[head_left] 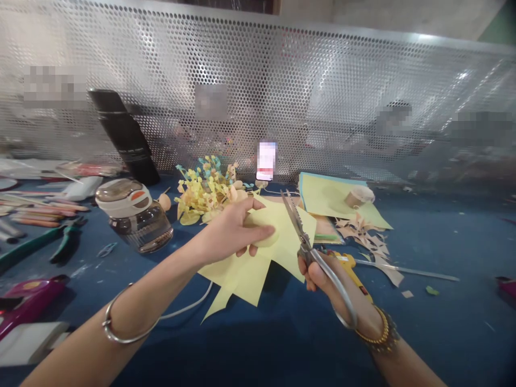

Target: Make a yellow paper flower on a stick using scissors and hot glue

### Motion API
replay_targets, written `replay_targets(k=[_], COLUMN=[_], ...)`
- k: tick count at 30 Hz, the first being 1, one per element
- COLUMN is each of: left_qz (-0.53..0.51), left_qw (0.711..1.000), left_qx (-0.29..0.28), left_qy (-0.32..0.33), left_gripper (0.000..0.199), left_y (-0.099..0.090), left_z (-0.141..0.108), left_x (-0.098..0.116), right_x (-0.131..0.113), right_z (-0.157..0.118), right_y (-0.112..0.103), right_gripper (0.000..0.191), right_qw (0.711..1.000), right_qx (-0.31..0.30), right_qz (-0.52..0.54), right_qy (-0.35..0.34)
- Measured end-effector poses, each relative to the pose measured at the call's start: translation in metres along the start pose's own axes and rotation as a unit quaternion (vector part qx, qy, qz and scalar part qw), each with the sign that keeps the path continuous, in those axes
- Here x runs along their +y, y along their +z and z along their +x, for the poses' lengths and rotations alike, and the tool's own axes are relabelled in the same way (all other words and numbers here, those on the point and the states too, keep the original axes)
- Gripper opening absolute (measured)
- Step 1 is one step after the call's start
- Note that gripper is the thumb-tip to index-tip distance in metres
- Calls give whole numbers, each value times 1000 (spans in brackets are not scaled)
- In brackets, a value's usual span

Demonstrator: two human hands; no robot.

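Pale yellow paper (288, 242) with cut, jagged edges is pinched in my left hand (237, 226), the thumb lying on top. Its lower part spreads over the blue table. Grey metal scissors (300, 228) are gripped in my right hand (322, 274), to the right of my left hand. The scissor blades are slightly parted and point up and away, over or beside the paper's upper right part; whether they touch it I cannot tell. My right hand's fingers wrap round the handles.
Yellow paper flowers (197, 193), a glass jar (139, 217) and pliers (66, 242) stand or lie left. A lit phone (266, 161) leans at the perforated metal screen (342, 80). Right are stacked sheets (326, 196), a tape roll (358, 197), paper scraps (365, 236) and a yellow glue gun (355, 274).
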State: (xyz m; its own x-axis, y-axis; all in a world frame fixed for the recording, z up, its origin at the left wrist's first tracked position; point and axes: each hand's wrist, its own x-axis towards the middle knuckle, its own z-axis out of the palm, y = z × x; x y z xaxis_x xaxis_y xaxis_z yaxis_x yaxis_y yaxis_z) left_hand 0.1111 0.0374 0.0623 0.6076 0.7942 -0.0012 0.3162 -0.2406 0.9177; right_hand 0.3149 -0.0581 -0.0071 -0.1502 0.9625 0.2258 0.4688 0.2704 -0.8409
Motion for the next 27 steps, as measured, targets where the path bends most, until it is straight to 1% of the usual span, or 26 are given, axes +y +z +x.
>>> replay_targets(k=[4,8,11,14,17,22,27], left_qz=[13,12,8,6,-3,8,4], left_qw=[1000,1000,1000,999,1000,1000,1000], left_qx=[-7,14,26,32,29,20,15], left_qy=[1,11,7,0,2,-4,-5], left_gripper=[21,20,22,27,32,31,33], left_y=[0,-2,-3,-4,-5,-5,-5], left_z=[1,4,5,6,6,6,5], left_x=[-1,-4,-6,-7,-8,-8,-7], right_x=[-3,-3,0,3,2,0,8], right_z=[4,5,4,3,3,3,3], right_y=[-2,-4,-4,-4,-3,-3,-3], right_gripper=[47,49,50,51,51,52,52], right_qw=[999,998,997,996,995,994,993], right_qx=[-29,-65,-74,-83,-90,-95,-107], right_qz=[-27,-24,-18,-15,-19,-26,-26], right_qy=[11,8,9,24,27,38,50])
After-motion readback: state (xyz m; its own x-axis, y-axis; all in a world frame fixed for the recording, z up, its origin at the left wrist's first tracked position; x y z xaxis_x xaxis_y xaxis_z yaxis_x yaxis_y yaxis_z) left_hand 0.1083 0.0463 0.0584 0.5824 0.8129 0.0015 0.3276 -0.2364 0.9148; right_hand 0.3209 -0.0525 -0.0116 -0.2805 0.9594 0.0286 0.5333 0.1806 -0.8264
